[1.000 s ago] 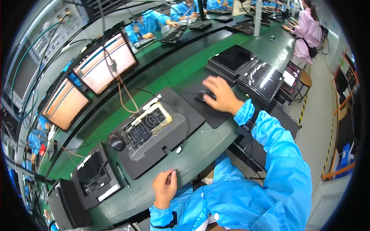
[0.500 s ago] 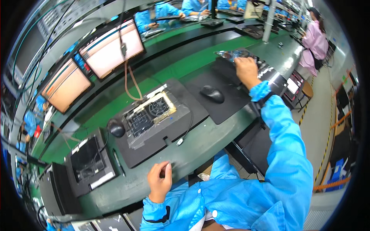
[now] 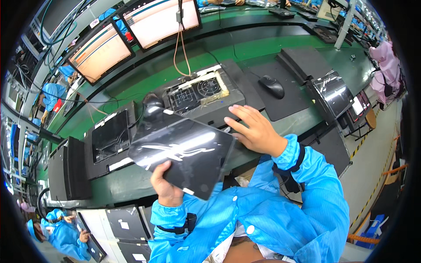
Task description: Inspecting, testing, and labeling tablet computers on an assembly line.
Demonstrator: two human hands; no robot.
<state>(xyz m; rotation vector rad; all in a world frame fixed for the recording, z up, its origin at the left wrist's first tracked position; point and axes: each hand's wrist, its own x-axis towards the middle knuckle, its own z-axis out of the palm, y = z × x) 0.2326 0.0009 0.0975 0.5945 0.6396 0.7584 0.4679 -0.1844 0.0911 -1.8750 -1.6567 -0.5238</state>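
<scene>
I hold a thin, glossy black rectangular panel [image 3: 193, 164] over the near edge of the green surface [image 3: 118, 188], right in front of me. White streaks of reflected light cross its smooth face, and small white tabs [image 3: 187, 191] show at its far corner and near edge. My left hand [image 3: 167, 188] pinches it at the near left edge, thumb on top, the other fingers hidden underneath. My right hand [image 3: 258, 131] is spread just beside the panel's right corner; I cannot tell whether the fingertips touch it. To the left, a shallow black rectangular tray [image 3: 90, 168] holds a dark shiny sheet [image 3: 109, 136] in its recess. Farther off in the middle, a matte black slab [image 3: 241, 94] has a pale-rimmed recess containing a black round grille [image 3: 209, 87] and a black square grid [image 3: 184, 98]
</scene>
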